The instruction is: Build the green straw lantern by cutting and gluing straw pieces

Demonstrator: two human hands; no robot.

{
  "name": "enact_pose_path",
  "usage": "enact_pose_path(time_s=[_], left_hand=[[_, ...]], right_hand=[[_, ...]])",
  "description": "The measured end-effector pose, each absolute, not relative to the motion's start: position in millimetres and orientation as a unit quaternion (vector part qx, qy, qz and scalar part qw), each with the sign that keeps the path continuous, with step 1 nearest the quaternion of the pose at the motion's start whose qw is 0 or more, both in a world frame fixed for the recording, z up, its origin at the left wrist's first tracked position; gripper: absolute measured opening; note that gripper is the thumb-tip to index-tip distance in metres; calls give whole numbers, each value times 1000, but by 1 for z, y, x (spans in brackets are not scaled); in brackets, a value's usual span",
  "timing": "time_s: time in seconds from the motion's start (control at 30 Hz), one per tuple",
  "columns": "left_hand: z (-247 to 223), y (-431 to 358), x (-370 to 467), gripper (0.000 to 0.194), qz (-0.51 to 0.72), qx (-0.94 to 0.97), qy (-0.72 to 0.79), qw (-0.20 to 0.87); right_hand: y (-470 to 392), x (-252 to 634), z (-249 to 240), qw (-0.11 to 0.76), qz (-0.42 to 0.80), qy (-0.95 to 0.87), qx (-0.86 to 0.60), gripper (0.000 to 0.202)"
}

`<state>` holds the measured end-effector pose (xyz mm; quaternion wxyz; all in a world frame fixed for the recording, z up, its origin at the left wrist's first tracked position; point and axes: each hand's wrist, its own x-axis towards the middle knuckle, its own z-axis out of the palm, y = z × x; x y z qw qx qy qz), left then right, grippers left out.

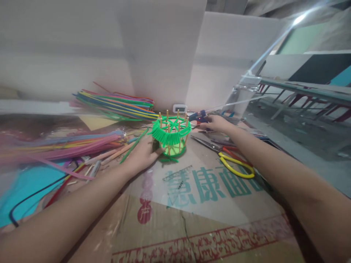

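A small round structure of green pipe cleaners and upright wooden sticks (172, 137) stands in the middle of the table. My left hand (144, 151) grips its left side, the thumb low near the green base and the other fingers partly hidden behind. Beside that hand slants a green pipe cleaner (134, 146). Farther right, my right hand (218, 124) has its fingers closed at a dark blue glue gun (197, 116) with a small red light. Scissors with yellow handles (237, 166) lie below my right forearm.
Bundles of coloured pipe cleaners (117, 106) lie at the back left, with more pink and orange ones (90, 146) nearer. A small white digital display (180, 108) stands by the white partition (161, 54). A printed cardboard sheet (175, 226) covers the front.
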<state>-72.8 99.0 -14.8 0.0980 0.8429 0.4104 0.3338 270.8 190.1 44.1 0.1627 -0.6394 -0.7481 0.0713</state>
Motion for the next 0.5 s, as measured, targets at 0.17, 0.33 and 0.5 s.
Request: enact_pose_path(time_s=[0.17,0.33,0.5], left_hand=[[-14,99,-72,27,344,848,392,98],[-16,100,-72,31,347,845,393,105],[-15,99,-71,27,344,842,401,110]], right_hand=[[129,278,60,116,-95,-757,-636,37],[62,238,61,164,-79,-830,-527,26],[36,181,45,135,29,-892,-431,20]])
